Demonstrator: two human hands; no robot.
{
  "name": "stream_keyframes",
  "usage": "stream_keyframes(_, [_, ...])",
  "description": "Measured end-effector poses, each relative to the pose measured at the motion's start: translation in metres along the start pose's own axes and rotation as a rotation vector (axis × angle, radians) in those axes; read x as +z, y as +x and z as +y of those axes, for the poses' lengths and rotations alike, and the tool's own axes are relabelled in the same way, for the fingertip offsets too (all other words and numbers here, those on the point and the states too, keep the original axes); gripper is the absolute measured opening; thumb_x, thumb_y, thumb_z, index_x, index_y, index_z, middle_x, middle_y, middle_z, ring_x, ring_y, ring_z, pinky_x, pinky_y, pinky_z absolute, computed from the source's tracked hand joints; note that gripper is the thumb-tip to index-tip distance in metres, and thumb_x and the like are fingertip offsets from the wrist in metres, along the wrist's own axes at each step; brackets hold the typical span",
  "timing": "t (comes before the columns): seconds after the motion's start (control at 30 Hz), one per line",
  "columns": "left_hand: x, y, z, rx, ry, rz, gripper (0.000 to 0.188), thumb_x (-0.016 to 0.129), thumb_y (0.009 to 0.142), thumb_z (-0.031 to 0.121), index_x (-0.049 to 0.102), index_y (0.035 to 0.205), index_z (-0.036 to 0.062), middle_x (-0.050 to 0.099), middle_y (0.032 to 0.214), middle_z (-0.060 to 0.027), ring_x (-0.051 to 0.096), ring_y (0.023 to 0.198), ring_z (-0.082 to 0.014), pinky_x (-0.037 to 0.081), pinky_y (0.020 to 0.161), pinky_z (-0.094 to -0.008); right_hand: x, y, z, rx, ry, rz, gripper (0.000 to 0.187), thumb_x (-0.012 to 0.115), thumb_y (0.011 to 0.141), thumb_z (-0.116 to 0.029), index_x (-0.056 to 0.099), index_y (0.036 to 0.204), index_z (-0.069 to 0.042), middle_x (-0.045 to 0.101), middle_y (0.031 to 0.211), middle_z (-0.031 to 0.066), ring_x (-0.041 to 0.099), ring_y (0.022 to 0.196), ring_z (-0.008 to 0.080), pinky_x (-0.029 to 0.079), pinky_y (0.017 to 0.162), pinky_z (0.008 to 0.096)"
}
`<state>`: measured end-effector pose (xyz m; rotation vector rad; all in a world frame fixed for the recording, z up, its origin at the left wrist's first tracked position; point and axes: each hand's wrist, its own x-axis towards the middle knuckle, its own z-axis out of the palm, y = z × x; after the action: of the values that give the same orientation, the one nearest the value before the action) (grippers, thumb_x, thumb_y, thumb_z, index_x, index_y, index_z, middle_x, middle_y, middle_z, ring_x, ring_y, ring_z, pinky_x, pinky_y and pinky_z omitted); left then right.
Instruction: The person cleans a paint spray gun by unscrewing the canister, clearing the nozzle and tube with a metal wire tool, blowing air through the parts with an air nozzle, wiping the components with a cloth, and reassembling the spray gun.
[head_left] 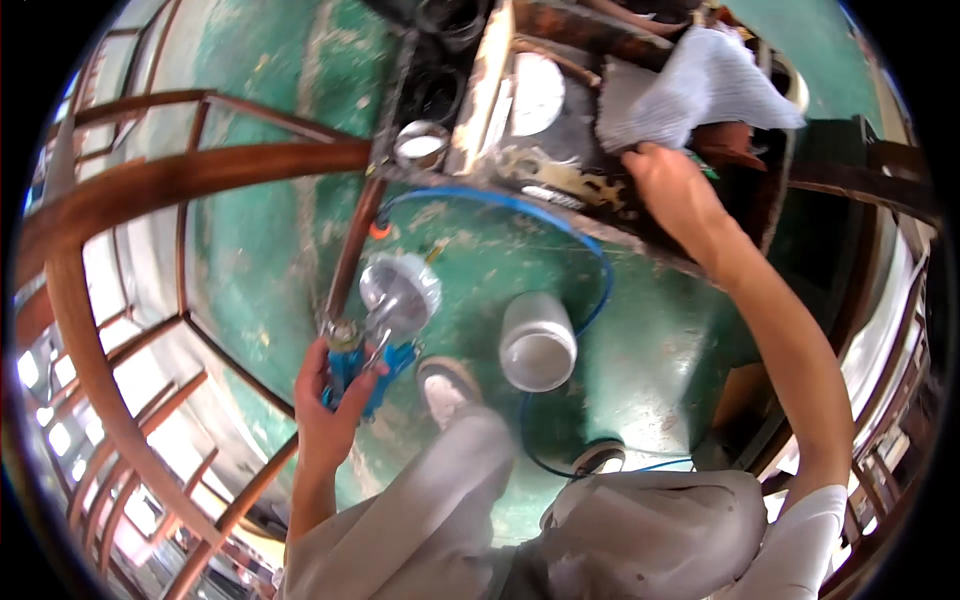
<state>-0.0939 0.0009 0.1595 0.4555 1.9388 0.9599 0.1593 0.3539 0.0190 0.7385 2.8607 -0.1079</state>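
My left hand [333, 405] is closed around a blue spray gun [346, 375] with metal fittings. A translucent plastic cup [405, 290] is at the gun's far side, over the green floor. At the upper right, my right hand [672, 190] reaches into a dark, stained box [610, 225]. Its fingers are pinched at the lower edge of a pale grey knit cloth [690, 90], which is draped over other things in the box. The fingertips are partly hidden by the cloth's edge.
A white cylindrical container [538, 345] stands on the floor between me and the box. A blue hose [590, 240] curves around it. Brown wooden frames [220, 160] rise at the left. In the box lie a white round lid [538, 92] and a small white-rimmed can [421, 145].
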Motion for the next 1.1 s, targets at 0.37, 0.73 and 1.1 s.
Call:
stream_keyframes(0.37, [-0.040, -0.038, -0.018, 0.046, 0.000, 0.233, 0.032, 0.046, 0.107, 0.016, 0.057, 0.126, -0.0078, 0.070, 0.113, -0.0135, 0.070, 0.097, -0.0191, 0.055, 0.088, -0.0296, -0.121, -0.004, -0.033, 0.093, 0.634, 0.208, 0.013, 0.072, 0.087, -0.002, 0.071, 0.099, 0.000, 0.065, 0.088, 0.0101, 0.065, 0.078, 0.0217, 0.051, 0.072, 0.0306])
stream_keyframes(0.73, [-0.035, -0.086, -0.094, 0.119, -1.028, 0.518, 0.051, 0.044, 0.106, 0.048, 0.053, 0.136, 0.0083, 0.067, 0.109, -0.0055, 0.066, 0.098, -0.0230, 0.058, 0.078, -0.0416, -0.220, -0.042, -0.175, 0.204, 1.652, -0.096, 0.022, 0.066, 0.098, -0.011, 0.069, 0.108, 0.009, 0.072, 0.102, 0.0177, 0.075, 0.089, 0.0257, 0.063, 0.077, 0.0312])
stream_keyframes(1.1, [-0.025, -0.109, -0.099, 0.214, -1.624, 0.311, 0.060, 0.036, 0.107, 0.050, 0.036, 0.155, 0.0137, 0.044, 0.155, -0.0109, 0.048, 0.138, -0.0321, 0.044, 0.111, -0.0509, -0.218, -0.054, -0.230, 0.059, 1.893, -0.315, 0.030, 0.057, 0.104, -0.015, 0.066, 0.116, 0.012, 0.072, 0.103, 0.0221, 0.074, 0.092, 0.0279, 0.061, 0.082, 0.0372])
